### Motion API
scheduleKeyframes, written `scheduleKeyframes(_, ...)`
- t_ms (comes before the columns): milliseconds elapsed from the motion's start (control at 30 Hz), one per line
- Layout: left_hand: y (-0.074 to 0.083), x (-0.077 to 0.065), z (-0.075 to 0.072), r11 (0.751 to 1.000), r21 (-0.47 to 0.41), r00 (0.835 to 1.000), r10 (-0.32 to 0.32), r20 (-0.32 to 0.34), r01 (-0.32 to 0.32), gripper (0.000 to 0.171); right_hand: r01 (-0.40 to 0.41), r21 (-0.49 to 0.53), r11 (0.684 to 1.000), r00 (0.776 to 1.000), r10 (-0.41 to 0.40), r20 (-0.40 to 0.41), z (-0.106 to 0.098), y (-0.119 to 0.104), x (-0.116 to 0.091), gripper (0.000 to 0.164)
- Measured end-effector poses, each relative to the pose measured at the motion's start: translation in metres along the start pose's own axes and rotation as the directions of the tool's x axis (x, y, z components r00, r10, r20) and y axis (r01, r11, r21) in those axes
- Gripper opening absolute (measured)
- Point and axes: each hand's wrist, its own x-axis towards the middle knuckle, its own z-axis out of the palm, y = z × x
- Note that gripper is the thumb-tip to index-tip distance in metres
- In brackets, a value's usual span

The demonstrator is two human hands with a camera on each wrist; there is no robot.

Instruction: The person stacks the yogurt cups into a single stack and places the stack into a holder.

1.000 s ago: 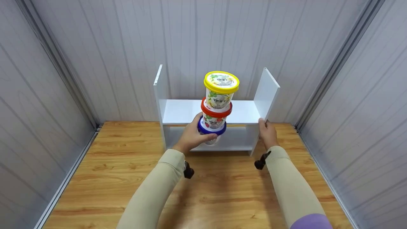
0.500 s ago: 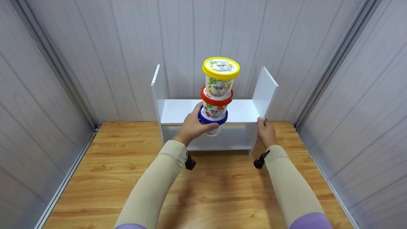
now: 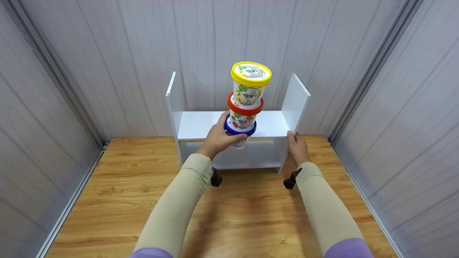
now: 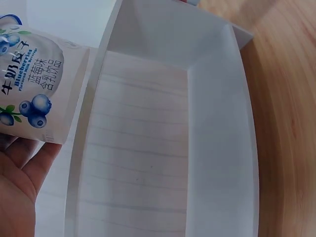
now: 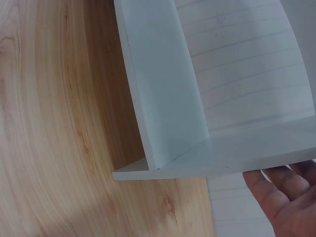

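Observation:
Three lidded paper cups stand in a slightly tilted stack in the head view: a yellow-lidded cup (image 3: 249,93) on top, a red-lidded cup (image 3: 243,120) in the middle, a blue-lidded cup (image 3: 241,144) at the bottom. My left hand (image 3: 219,138) grips the bottom cup, thumb across its front, holding the stack up before the white shelf (image 3: 193,125). Blueberries are printed on this cup (image 4: 34,84) in the left wrist view. At the shelf's right side panel, my right hand (image 3: 297,147) holds the front edge; its fingers (image 5: 266,190) lie against the outer face, thumb outside the right wrist view.
The shelf has an upper board, a lower board (image 3: 247,165) and two upright sides, the left panel (image 3: 174,104) among them. It stands on the wood-grain floor (image 3: 247,215) near the back wall (image 3: 229,43). Pale walls rise at left and right.
My left hand has lifted the stack of cups upward, mostly in the first half second. The right hand keeps its place on the side panel. The whole view has shifted slightly.

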Motion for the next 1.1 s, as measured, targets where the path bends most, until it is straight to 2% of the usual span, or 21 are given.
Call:
scheduleKeyframes(533,-0.005,0.014,0.003,0.996,-0.041,0.996,-0.084,-0.006,0.084,0.105,0.022,0.001,1.000,1.000,-0.022,-0.011,0.000,0.000,0.000,0.083)
scheduleKeyframes(733,-0.006,0.016,0.007,0.991,-0.081,0.994,-0.110,-0.027,0.107,0.106,0.009,0.005,1.000,1.000,-0.009,-0.006,0.000,0.003,-0.001,0.083)
scheduleKeyframes(967,-0.008,0.018,0.012,0.977,-0.173,0.989,-0.136,-0.050,0.125,0.102,0.063,0.016,0.998,0.998,-0.063,-0.031,0.003,0.011,-0.003,0.079)
scheduleKeyframes(1100,-0.007,0.021,0.013,0.967,-0.201,0.984,-0.170,-0.047,0.158,0.102,0.062,0.025,0.998,0.998,-0.062,-0.030,0.004,0.013,-0.004,0.080)
